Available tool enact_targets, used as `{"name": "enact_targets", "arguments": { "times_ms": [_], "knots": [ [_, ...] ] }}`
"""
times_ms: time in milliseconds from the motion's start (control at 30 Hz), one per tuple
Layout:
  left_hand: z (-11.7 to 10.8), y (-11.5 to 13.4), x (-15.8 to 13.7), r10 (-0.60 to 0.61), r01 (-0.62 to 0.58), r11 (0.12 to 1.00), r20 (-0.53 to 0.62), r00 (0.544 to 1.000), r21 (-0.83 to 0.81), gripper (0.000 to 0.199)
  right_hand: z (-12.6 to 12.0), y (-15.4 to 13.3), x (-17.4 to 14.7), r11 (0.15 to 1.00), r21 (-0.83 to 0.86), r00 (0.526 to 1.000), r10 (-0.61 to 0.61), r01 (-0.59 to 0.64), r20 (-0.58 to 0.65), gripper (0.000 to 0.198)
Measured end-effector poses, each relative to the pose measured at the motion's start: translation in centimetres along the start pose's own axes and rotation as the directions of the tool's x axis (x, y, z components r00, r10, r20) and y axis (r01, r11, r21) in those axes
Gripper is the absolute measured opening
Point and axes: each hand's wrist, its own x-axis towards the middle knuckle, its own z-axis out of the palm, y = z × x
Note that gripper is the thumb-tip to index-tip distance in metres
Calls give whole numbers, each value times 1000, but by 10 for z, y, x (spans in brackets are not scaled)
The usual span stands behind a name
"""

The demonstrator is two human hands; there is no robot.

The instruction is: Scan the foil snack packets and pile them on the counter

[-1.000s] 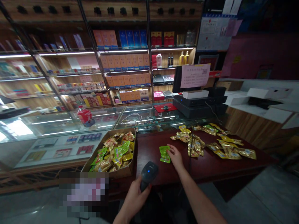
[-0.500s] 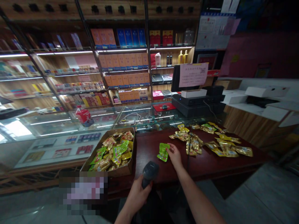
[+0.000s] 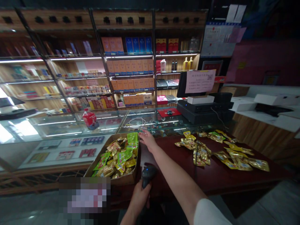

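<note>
My left hand (image 3: 138, 196) is wrapped around the handle of a dark handheld barcode scanner (image 3: 148, 173), held low at the table's front edge. Stretched forward, my right hand (image 3: 147, 139) is at the right rim of a cardboard box (image 3: 136, 170), fingers apart and nothing visibly gripped. Just left of its fingertips, a green snack packet (image 3: 132, 140) is at the box's far right corner, against other packets. Gold, yellow and green snack packets (image 3: 113, 148) fill the box.
Loose gold packets (image 3: 202, 153) lie on the right of the dark red table (image 3: 164, 167). Behind stand a glass counter (image 3: 110, 125) with a red-labelled bottle (image 3: 89, 119), and a monitor (image 3: 182, 86) by a black cash drawer (image 3: 203, 112). Stocked shelves line the wall.
My right hand has moved left from the table to the box, and the green packet has gone from the table into the box. The scanner stays in my left hand; the view has shifted slightly.
</note>
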Motion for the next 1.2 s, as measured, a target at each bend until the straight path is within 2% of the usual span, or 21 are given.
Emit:
{"name": "enact_targets", "arguments": {
  "times_ms": [33,100,200,300,367,400,467,567,667,800,900,1067,1200],
  "knots": [
    [-1,0,-1,6,-6,1000,1,1000,-2,39,1,-2,6,997,-72,1000,-5,5,-9,35],
    [-2,1,-4,25,-25,1000,9,1000,-4,39,-18,4,8,969,-248,998,-5,-11,-65,35],
    [-2,1,-6,43,-42,999,22,999,-13,42,-84,32,-1,846,-519,976,4,-118,-216,42],
    [-1,3,-7,40,-40,999,39,998,-16,43,-151,60,-14,679,-690,945,18,-252,-328,48],
    [-1,5,-7,35,-35,999,41,999,-12,41,-177,73,-23,588,-763,946,13,-270,-324,44],
    [-1,6,-7,34,-34,999,40,999,-11,40,-183,78,-28,555,-792,954,7,-252,-299,41],
    [-1,8,-7,37,-37,999,40,999,-16,39,-180,86,-42,518,-837,976,-13,-179,-217,35],
    [-2,8,-8,43,-43,999,30,999,-29,40,-159,94,-71,516,-855,995,-51,-46,-84,33],
    [-2,8,-11,52,-51,998,36,998,-28,41,-142,101,-105,543,-839,995,-93,30,-24,47],
    [-2,9,-14,64,-64,998,38,997,-16,38,-136,109,-137,584,-808,973,-126,-84,-192,71],
    [0,7,-13,71,-71,997,35,997,4,38,-133,111,-142,633,-763,950,-140,-131,-279,76],
    [0,6,-17,89,-88,996,36,995,-19,43,-134,112,-138,757,-654,950,-203,0,-236,61],
    [1,20,-39,142,-142,990,0,990,-10,44,-138,112,-140,839,-529,936,-278,127,-217,79]
  ]
}}
